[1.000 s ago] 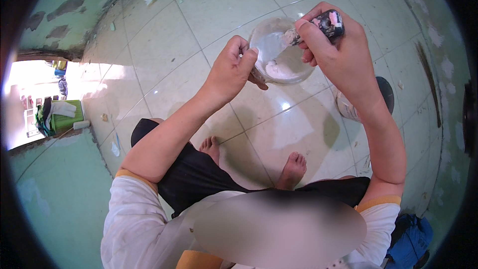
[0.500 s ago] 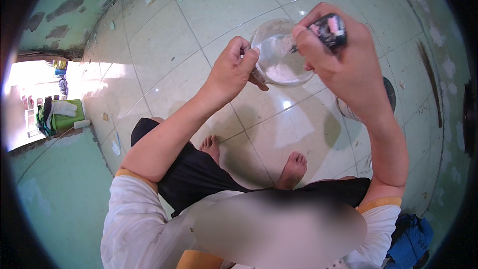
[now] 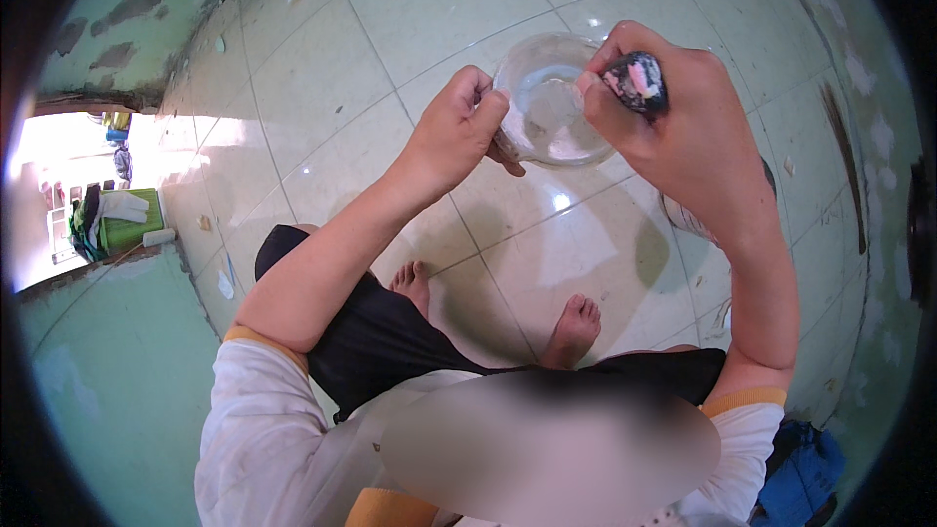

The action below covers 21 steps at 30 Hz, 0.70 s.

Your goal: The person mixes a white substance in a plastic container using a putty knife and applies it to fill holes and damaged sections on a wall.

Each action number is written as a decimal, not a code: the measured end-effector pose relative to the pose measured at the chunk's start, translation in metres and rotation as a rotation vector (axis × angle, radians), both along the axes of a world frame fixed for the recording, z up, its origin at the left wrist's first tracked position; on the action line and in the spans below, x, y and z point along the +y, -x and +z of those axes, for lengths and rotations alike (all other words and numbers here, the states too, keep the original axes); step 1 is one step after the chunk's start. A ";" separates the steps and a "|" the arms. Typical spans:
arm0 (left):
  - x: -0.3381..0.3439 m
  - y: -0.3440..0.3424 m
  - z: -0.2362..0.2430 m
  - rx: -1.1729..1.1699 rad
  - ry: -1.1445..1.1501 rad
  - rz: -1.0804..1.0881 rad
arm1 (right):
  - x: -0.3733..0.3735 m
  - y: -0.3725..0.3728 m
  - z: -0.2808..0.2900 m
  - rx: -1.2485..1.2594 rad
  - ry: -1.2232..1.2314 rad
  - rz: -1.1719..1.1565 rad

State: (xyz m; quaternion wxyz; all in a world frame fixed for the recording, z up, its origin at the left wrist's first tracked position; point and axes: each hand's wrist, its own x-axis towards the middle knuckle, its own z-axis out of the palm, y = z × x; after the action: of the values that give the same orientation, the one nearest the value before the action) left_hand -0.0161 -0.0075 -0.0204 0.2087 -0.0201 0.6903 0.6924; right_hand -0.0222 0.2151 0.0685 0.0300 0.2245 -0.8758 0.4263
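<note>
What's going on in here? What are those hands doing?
The person's left hand grips a clear round bowl by its left side, over the tiled floor. The right hand holds a dark handle, smeared with pink and white, at the bowl's right side; the tool's other end is hidden. Some whitish stuff is in the bowl. A container shows partly behind the right forearm.

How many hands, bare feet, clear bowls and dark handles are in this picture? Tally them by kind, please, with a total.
Hands: 2 (left hand, right hand)
Bare feet: 2 (left foot, right foot)
Clear bowl: 1
Dark handle: 1
Total: 6
</note>
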 end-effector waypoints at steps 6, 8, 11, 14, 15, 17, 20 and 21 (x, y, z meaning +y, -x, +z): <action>0.000 -0.001 0.005 0.003 0.012 -0.006 | 0.008 0.003 0.005 0.128 -0.081 0.016; -0.001 -0.001 0.004 0.012 0.007 -0.004 | 0.006 0.005 0.005 0.100 -0.055 0.065; -0.001 0.000 0.009 0.072 0.065 -0.049 | 0.003 0.008 -0.004 0.045 0.013 0.170; -0.004 0.000 0.000 0.067 0.030 -0.038 | 0.002 0.013 -0.009 0.014 0.046 0.246; -0.004 -0.001 -0.002 0.070 0.017 -0.019 | 0.004 0.015 -0.008 -0.014 0.038 0.261; -0.001 -0.003 -0.004 0.074 -0.011 0.021 | 0.008 0.018 -0.008 -0.057 0.028 0.290; 0.000 -0.004 -0.004 0.065 0.017 0.036 | 0.014 0.019 -0.006 -0.090 0.020 0.285; -0.001 -0.004 -0.003 0.066 0.024 0.027 | 0.016 0.018 -0.005 -0.092 0.019 0.254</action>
State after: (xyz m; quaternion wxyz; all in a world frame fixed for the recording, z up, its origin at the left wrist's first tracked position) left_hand -0.0124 -0.0082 -0.0233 0.1763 -0.0090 0.7047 0.6872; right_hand -0.0407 0.2307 0.0635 -0.0621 0.3133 -0.8368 0.4447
